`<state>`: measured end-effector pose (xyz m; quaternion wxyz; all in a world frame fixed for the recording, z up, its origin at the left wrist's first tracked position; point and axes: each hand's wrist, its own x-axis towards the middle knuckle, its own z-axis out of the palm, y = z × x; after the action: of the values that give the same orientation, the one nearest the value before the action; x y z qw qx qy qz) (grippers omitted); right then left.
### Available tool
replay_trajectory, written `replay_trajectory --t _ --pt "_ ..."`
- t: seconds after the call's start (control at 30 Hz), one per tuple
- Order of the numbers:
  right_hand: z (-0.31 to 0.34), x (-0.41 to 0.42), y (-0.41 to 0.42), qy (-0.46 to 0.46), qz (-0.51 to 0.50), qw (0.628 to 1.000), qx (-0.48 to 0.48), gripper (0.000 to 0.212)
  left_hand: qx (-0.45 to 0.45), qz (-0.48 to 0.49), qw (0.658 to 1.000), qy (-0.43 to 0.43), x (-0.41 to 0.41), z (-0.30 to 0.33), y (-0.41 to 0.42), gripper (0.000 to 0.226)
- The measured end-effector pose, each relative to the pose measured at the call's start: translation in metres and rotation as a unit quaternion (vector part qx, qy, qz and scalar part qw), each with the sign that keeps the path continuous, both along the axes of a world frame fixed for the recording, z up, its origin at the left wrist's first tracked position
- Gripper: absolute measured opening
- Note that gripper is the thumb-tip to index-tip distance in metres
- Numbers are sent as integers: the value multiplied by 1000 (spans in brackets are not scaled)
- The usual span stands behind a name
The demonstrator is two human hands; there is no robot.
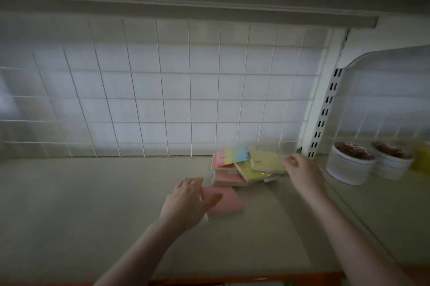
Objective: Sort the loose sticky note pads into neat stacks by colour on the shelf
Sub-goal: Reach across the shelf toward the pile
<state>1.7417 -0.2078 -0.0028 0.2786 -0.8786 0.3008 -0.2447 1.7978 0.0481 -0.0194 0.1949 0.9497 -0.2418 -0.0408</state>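
Observation:
A loose heap of sticky note pads lies near the back of the shelf (93, 204). It holds pink pads (226, 178), yellow pads (250, 172) and a yellow-to-blue pad (237, 154) on top. My right hand (300, 169) pinches the right edge of the topmost pale yellow pad (265, 161). A separate pink pad (226, 203) lies flat in front of the heap. My left hand (188, 202) rests over its left side with fingers straight and spread.
A white wire grid panel (162, 99) backs the shelf. A slotted white upright (323, 111) stands right of the heap. Two white cups (349, 167) with dark contents sit further right, with something yellow (421, 160) at the frame edge.

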Motion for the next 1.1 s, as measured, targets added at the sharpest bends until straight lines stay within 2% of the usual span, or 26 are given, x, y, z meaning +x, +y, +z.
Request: replay_trajectory --t 0.1,0.2,0.23,0.27,0.33,0.37,0.4,0.47,0.53,0.6,0.63,0.73,0.87,0.97,1.1 --pt "4 15 -6 18 18 997 69 51 13 41 999 -2 -13 -1 -10 64" --pt "2 23 -4 18 50 985 167 68 19 78 997 0 -14 0 -11 73" --pt "0 24 -4 11 63 979 196 68 24 84 996 4 -13 1 -12 77" --pt "-3 24 -3 0 75 972 221 59 30 88 996 10 -12 3 -13 80" --pt "-3 21 -2 -36 93 961 258 29 42 94 994 27 -12 7 -16 81" --pt "-2 19 -3 -52 98 955 274 23 49 96 994 33 -11 8 -17 80" --pt "-1 18 -5 -64 99 950 288 23 55 100 993 39 -11 9 -17 78" --pt "0 15 -12 -83 93 944 305 39 44 108 992 51 -9 8 -16 75" --pt "1 14 -18 -89 87 944 305 51 5 117 991 64 -10 4 -13 84" --pt "1 12 -26 -78 92 942 313 49 -42 127 989 59 -11 -1 -11 98" --pt "1 11 -29 -73 101 940 317 46 -73 133 987 54 -11 -5 -9 98" --pt "1 9 -33 -67 132 937 316 38 -191 140 970 62 -13 -10 -3 73" --pt "1 7 -34 -61 168 938 298 32 -303 143 937 97 -19 -5 4 55" --pt "-1 6 -34 -46 195 944 264 29 -368 167 908 113 -20 -4 6 50" --pt "-2 6 -28 -16 235 948 215 30 -386 188 896 112 -22 -4 8 50"
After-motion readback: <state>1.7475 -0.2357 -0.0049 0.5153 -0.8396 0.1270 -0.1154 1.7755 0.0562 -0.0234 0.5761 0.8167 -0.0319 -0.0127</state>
